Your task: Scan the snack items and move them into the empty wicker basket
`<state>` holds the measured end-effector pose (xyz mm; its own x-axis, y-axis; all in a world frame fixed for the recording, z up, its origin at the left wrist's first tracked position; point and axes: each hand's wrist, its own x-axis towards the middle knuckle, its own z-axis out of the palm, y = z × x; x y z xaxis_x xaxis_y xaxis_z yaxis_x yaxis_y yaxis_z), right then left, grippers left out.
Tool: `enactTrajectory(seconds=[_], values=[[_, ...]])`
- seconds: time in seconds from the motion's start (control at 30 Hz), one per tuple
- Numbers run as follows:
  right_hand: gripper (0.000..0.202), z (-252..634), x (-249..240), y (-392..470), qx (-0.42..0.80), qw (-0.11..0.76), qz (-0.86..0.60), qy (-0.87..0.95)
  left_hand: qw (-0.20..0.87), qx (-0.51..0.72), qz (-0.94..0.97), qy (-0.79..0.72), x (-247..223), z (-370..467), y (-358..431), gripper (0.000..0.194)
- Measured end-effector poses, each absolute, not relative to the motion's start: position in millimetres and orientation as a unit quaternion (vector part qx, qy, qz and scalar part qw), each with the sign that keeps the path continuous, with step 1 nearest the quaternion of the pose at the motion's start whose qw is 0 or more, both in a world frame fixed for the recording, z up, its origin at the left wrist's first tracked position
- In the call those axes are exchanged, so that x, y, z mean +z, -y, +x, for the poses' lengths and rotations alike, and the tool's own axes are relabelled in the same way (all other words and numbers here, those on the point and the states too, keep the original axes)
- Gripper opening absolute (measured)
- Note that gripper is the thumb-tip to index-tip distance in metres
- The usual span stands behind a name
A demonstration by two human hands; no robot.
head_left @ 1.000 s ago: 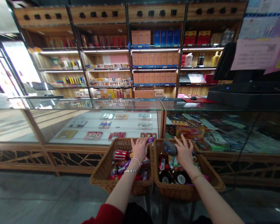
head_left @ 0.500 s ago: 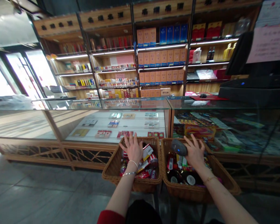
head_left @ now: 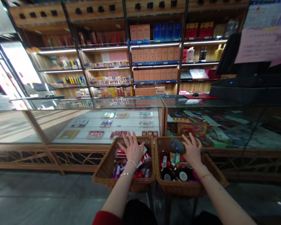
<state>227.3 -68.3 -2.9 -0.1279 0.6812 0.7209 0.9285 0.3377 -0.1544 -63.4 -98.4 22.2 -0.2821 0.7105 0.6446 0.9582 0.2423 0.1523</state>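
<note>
My left hand (head_left: 132, 152) is over the left wicker basket (head_left: 102, 165), fingers spread, nothing in its grasp. Beneath it lie mixed packaged goods, with a red-and-white striped package (head_left: 120, 153) and a purple package (head_left: 117, 171) showing. Above the right wicker basket (head_left: 221, 178), my right hand (head_left: 192, 151) holds a dark grey barcode scanner (head_left: 177, 145) with a small blue light. Its fingers reach forward over the handle, most of which the hand hides. Dark round containers with white labels (head_left: 183, 176) and a red package (head_left: 164, 160) sit in that basket.
Right behind the baskets runs a glass display counter (head_left: 67, 145) with small packs inside. A black monitor (head_left: 228, 56) stands on it at the right. Shelves of orange boxes (head_left: 154, 56) line the back wall. Grey tiled floor (head_left: 49, 200) shows at lower left.
The view has shifted a little to the right, so the baskets and counter sit further left. Both hands stay over their baskets, and the scanner stays in my right hand.
</note>
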Motion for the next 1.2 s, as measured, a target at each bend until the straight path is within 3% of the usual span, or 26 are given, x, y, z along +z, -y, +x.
enactTrajectory(seconds=[0.77, 1.2], values=[[0.030, 286, -5, 67, -0.207, 0.330, -0.622, 0.679, 0.130, -0.166, -0.713, 0.669, 27, 58, 66, 0.094], [0.038, 288, -21, 68, -0.205, 0.331, -0.668, 0.635, 0.003, -0.018, -0.802, 0.598, 9, 95, 51, 0.087]])
